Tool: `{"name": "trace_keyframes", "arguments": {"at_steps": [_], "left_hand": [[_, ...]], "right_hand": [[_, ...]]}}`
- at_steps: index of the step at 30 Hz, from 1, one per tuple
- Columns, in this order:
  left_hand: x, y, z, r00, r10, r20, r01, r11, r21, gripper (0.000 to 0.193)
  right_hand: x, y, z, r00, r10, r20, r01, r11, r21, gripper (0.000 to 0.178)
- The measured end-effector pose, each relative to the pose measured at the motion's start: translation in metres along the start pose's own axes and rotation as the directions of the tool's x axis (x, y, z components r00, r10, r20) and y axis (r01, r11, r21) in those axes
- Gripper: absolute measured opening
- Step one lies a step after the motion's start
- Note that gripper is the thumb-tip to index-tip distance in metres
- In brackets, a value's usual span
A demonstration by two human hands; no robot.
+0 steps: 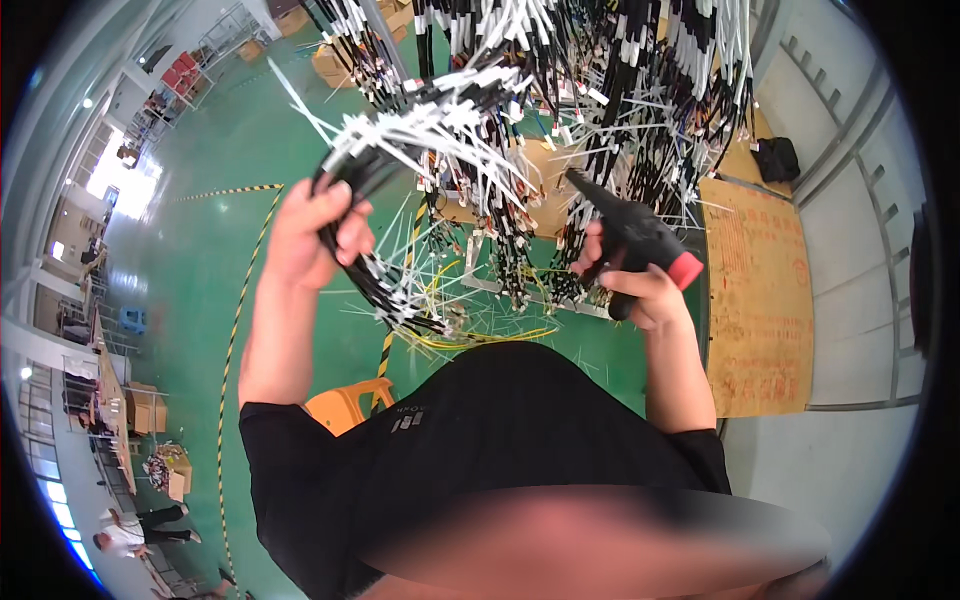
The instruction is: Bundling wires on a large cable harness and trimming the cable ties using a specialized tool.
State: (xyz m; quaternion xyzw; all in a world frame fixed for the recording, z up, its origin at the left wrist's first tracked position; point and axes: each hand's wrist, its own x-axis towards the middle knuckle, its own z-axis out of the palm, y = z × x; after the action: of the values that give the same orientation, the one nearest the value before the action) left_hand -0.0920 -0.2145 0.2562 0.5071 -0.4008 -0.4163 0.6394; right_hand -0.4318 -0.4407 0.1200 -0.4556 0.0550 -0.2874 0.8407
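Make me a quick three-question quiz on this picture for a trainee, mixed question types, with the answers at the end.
1. Multiple choice: what does the left hand hold?
A. a cardboard box
B. a bundle of black cables
C. a blue stool

2. True or false: the right hand is empty.

3. Fill in the colour: the orange stool stands on a ____ floor.

Key:
1. B.
2. False; it grips a black tool with a red end.
3. Green.
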Motion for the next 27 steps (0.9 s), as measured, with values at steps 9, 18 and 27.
{"name": "trace_keyframes", "arguments": {"at_steps": [9,18,27], "left_hand": [[-0.010,-0.086,0.020,0.988,-0.154,0.030,0.152,0.987,0.054,0.037],[0.001,-0.148,0.050,0.945,-0.256,-0.203,0.293,0.939,0.178,0.024],[0.004,-0.180,0.056,0.972,-0.001,-0.233,0.102,0.900,0.423,0.030]], "right_hand": [[-0.008,-0.018,-0.024,0.997,-0.058,-0.054,0.023,0.861,-0.508,0.063],[0.020,-0.084,-0.002,0.997,0.083,0.010,-0.043,0.616,-0.787,0.043],[0.056,-0.108,0.041,0.978,0.207,0.028,-0.045,0.339,-0.940,0.020]]}}
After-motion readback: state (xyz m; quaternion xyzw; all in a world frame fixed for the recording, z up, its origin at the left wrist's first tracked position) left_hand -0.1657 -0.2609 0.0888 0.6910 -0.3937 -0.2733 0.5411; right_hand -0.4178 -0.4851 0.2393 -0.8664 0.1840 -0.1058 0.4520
